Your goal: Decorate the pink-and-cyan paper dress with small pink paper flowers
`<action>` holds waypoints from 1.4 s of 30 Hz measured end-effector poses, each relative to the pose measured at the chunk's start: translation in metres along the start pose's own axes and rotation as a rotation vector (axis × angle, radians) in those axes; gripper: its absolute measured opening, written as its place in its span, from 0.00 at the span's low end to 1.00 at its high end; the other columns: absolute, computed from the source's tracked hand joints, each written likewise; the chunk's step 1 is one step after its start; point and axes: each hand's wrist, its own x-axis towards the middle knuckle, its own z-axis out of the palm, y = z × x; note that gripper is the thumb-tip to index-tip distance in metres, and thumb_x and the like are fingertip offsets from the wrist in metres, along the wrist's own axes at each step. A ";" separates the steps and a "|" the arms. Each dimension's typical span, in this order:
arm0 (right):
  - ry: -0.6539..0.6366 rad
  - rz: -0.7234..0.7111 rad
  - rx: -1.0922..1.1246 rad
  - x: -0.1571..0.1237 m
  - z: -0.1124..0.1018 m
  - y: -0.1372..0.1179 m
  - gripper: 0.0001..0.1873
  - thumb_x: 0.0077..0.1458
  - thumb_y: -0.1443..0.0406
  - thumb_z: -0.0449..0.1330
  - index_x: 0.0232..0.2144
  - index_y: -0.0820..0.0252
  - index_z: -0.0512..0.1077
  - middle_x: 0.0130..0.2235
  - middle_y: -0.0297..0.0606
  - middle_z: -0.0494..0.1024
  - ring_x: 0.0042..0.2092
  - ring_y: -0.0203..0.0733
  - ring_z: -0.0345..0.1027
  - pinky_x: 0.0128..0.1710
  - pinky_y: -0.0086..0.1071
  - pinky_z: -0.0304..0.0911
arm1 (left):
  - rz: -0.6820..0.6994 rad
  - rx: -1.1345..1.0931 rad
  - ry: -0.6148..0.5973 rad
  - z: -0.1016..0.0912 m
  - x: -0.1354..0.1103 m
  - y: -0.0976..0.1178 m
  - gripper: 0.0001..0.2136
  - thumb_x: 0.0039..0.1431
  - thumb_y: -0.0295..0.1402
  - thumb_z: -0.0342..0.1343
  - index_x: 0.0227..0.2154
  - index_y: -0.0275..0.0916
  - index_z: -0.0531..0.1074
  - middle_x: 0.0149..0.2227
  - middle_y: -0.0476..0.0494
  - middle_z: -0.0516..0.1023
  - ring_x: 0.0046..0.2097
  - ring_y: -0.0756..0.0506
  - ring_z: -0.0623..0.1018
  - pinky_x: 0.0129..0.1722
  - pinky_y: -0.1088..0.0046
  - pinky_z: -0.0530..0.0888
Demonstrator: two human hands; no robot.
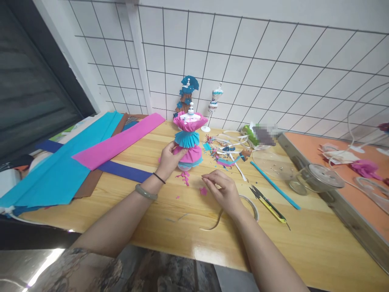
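On the wooden table (pixel 304 243), one paper-dressed doll (pixel 187 125) stands upright, the left hand (pixel 168 160) closed around its pink skirt. The right hand (pixel 223 190) rests nearby, fingertips pinched together beside pink scraps (pixel 203 190); I cannot tell whether it holds anything. One pair of snips (pixel 269 205) lies to its right.

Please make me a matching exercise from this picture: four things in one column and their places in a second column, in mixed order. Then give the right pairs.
Things
1. paper dress figure
2. yellow snips
3. pink paper sheet
4. blue stick

Places
A. lying over the turquoise sheet
B. gripped by the left hand
C. just right of the right hand
D. beyond the snips, beside a clear dish

Pairs: 1-B, 2-C, 3-A, 4-D
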 end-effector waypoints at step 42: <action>0.064 -0.026 -0.240 0.002 -0.007 -0.011 0.20 0.57 0.66 0.51 0.52 0.54 0.64 0.33 0.40 0.67 0.36 0.42 0.61 0.35 0.38 0.59 | -0.500 -0.270 -0.234 0.034 -0.041 0.030 0.11 0.40 0.33 0.63 0.27 0.33 0.71 0.28 0.48 0.76 0.29 0.51 0.74 0.31 0.76 0.69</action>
